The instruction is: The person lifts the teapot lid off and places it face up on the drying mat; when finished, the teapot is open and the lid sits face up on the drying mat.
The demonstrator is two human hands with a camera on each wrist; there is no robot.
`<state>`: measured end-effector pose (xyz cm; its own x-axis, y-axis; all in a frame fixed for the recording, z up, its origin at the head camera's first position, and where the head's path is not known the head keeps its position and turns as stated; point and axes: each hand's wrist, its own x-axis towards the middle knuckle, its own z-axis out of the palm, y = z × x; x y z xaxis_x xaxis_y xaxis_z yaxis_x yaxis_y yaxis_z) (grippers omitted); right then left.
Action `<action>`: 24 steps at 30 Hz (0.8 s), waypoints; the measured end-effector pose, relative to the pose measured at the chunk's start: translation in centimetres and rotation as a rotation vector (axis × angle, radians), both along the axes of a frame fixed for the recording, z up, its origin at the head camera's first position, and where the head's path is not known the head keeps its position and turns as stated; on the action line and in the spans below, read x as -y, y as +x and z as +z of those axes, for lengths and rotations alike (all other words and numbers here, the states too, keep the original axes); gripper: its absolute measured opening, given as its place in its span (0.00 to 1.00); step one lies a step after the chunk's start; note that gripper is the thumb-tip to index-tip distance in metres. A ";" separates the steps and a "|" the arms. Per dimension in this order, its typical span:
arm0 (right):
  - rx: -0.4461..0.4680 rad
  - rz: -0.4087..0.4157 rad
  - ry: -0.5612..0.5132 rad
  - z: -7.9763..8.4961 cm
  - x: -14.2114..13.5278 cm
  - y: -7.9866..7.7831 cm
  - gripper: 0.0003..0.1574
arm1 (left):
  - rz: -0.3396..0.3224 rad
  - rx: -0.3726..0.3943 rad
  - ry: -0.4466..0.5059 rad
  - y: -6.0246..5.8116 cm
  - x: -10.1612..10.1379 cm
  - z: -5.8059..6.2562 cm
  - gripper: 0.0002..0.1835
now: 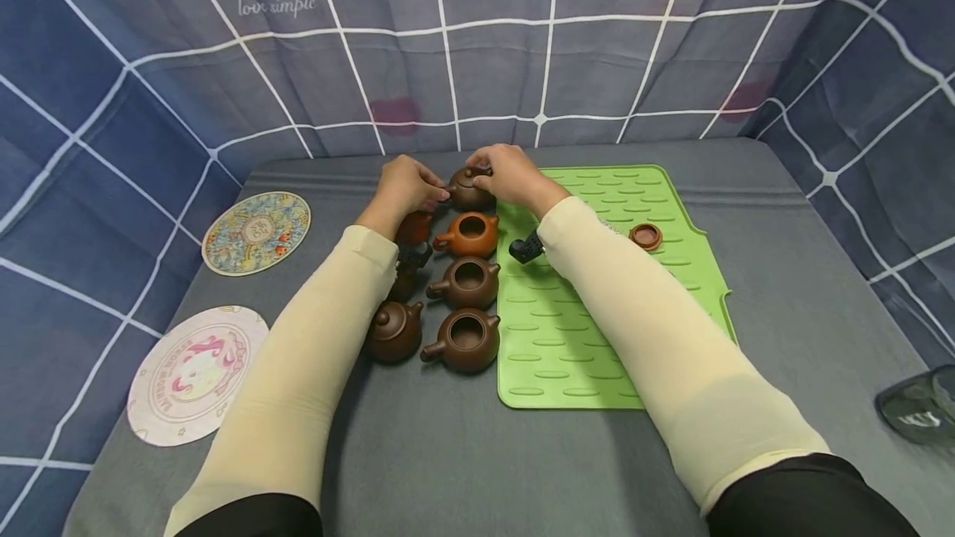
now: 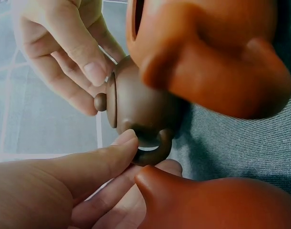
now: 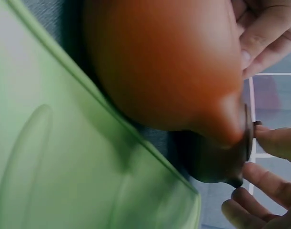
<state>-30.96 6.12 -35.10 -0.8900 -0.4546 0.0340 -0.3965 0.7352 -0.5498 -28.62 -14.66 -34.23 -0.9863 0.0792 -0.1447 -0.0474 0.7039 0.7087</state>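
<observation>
At the back of a row of teapots stands a dark brown teapot (image 1: 470,199) with its round-knobbed lid (image 2: 113,95) on top. My left hand (image 1: 406,189) pinches its loop handle (image 2: 157,153) between thumb and fingers. From the other side my right hand (image 1: 515,176) grips around the lid, one fingertip at the knob and others near the rim and spout. Close in front sits an orange teapot (image 3: 164,62) without a lid. Another reddish-orange teapot (image 2: 231,205) is beside my left fingers, partly hidden by the forearm in the head view.
Two lidless brown teapots (image 1: 468,297) continue the row, with a lidded one (image 1: 395,338) to their left. A green mat (image 1: 552,384) borders the row, bearing a small reddish-brown lid (image 1: 645,236). Two round coasters (image 1: 257,255) lie left; a dark glass (image 1: 921,404) is far right.
</observation>
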 end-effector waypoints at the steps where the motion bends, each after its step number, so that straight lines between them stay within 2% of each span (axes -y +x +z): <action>1: -0.004 -0.003 -0.003 -0.2 0.0 0.0 0.24 | 0.003 0.002 0.008 0.0 0.0 0.0 0.09; 9: -0.057 -0.027 -0.038 -1.1 0.3 -0.1 0.29 | -0.001 0.000 0.030 0.1 0.2 -0.2 0.10; 16: -0.076 -0.049 -0.049 -1.4 0.9 0.2 0.21 | 0.001 0.000 0.026 0.1 0.3 -0.5 0.09; 24: -0.130 -0.139 -0.077 -1.8 1.9 0.1 0.14 | 0.021 0.011 0.046 -0.3 0.1 -0.7 0.09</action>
<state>-30.86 4.17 -36.87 -0.9299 -0.3194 0.1824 -0.3654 0.7457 -0.5572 -28.88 -14.74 -34.88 -0.9863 0.0656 -0.1517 -0.0693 0.6693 0.7398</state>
